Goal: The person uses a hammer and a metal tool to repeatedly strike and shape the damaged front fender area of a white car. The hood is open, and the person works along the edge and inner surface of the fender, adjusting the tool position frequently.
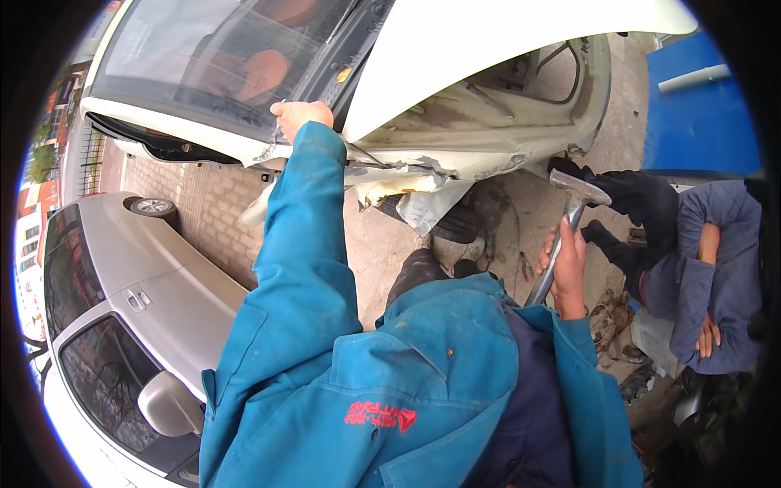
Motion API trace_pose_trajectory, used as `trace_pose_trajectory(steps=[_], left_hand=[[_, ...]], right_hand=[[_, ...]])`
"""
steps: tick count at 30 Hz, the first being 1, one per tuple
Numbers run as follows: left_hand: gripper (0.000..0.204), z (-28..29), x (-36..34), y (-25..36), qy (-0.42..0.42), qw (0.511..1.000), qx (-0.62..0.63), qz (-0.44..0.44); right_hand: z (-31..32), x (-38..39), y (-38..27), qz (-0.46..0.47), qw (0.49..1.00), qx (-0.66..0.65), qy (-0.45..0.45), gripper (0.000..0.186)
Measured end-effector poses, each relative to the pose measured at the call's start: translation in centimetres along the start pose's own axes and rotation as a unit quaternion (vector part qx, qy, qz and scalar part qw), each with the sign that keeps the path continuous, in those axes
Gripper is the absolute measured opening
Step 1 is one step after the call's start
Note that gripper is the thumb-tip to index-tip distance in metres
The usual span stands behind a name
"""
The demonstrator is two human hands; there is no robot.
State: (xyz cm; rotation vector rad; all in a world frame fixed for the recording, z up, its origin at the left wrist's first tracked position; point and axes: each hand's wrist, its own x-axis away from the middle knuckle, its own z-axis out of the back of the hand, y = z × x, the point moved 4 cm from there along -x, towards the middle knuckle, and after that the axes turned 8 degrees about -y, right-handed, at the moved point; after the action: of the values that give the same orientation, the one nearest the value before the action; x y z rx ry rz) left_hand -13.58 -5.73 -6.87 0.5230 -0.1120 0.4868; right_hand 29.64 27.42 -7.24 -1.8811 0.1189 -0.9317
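In my right hand (569, 272) is a metal-handled hammer (576, 191), head up, fingers closed round its grey handle. My left arm stretches forward, and my left hand (303, 118) rests at the lower corner of the windshield of a pale cream car (187, 130). Its fingers look curled, one tip poking out to the left; what they grip, if anything, is hidden. Right of that hand rises the car's raised hood (488, 57). Below it the front fender area (455, 163) is torn and crumpled, with bare metal and a loose bent flap (435, 207).
A silver car (154, 276) stands close on my left. At right a person in grey-blue clothes (716, 268) sits or crouches with arms folded, near a blue panel (700, 106). A tire (443, 224) and scattered parts (606, 325) lie on the ground.
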Motion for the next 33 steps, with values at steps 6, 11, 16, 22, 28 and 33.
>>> trace_pose_trajectory(steps=[6, 11, 16, 22, 28, 33], left_hand=[[0.043, -0.2, 0.3, 0.5, 0.104, 0.993, -0.045, 0.028], [0.042, -1.2, -0.4, 0.4, 0.121, 0.987, -0.098, 0.028], [0.034, -1.8, -1.1, 0.7, 0.074, 0.991, -0.097, 0.057], [0.034, 0.3, 0.3, 0.2, 0.082, 0.996, 0.040, 0.024], [0.048, 1.1, 0.5, -2.8, 0.023, 0.980, 0.193, -0.034], [0.061, 1.2, -1.1, -6.2, -0.044, 0.926, 0.372, -0.049]], right_hand=[[-0.6, -1.3, -0.1, -0.008, 1.000, -0.008, -0.009, 0.037], [-1.4, -2.5, -0.5, -0.016, 1.000, -0.006, -0.021, 0.037], [-2.2, -2.6, -1.0, -0.021, 0.999, 0.012, -0.030, 0.038], [-2.3, 0.0, -1.5, 0.015, 0.999, 0.001, -0.038, 0.038], [-2.5, 2.9, -0.8, 0.041, 0.999, 0.005, -0.005, 0.037], [-4.1, 4.3, 0.3, 0.032, 0.999, 0.019, 0.011, 0.037]])
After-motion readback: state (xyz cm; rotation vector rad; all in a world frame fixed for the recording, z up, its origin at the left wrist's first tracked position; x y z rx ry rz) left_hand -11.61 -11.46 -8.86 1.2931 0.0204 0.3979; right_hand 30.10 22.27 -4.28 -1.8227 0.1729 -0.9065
